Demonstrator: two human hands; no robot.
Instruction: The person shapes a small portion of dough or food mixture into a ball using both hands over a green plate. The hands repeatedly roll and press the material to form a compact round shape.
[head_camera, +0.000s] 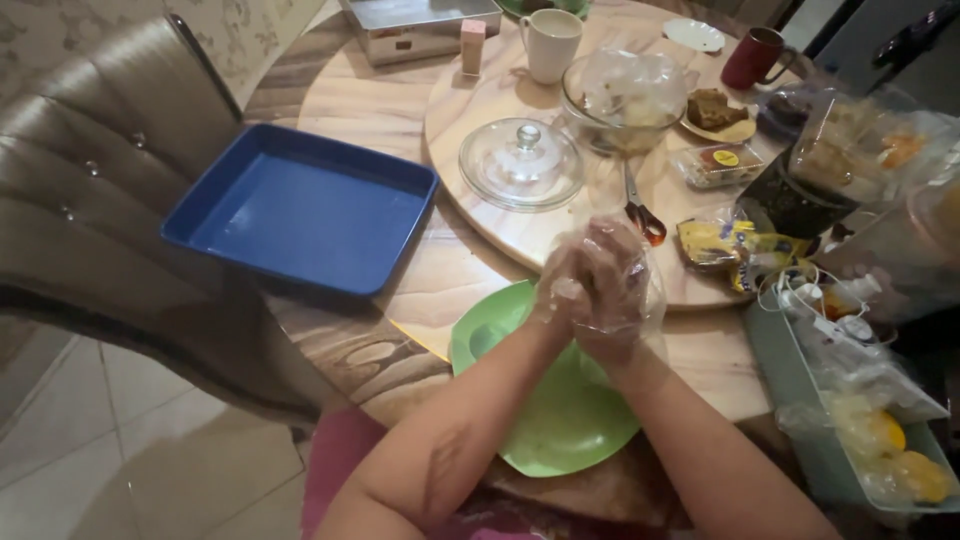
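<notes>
My left hand (563, 283) and my right hand (618, 285) both wear thin clear plastic gloves. They are pressed together, palm to palm, above the far edge of a green plate (560, 420) at the table's near side. Whether anything is squeezed between them is hidden. A blue rectangular tray (300, 208) lies to the left of my hands, apart from them. Scissors with orange handles (640, 210) lie just beyond my fingers on the round turntable (470, 110).
On the turntable stand a glass lid (521, 163), a glass bowl with a plastic bag (625, 100), a white mug (551, 44), a red mug (755, 57) and snack packets (730, 245). A green basket (790, 380) of bagged items sits right. A padded chair (90, 190) stands left.
</notes>
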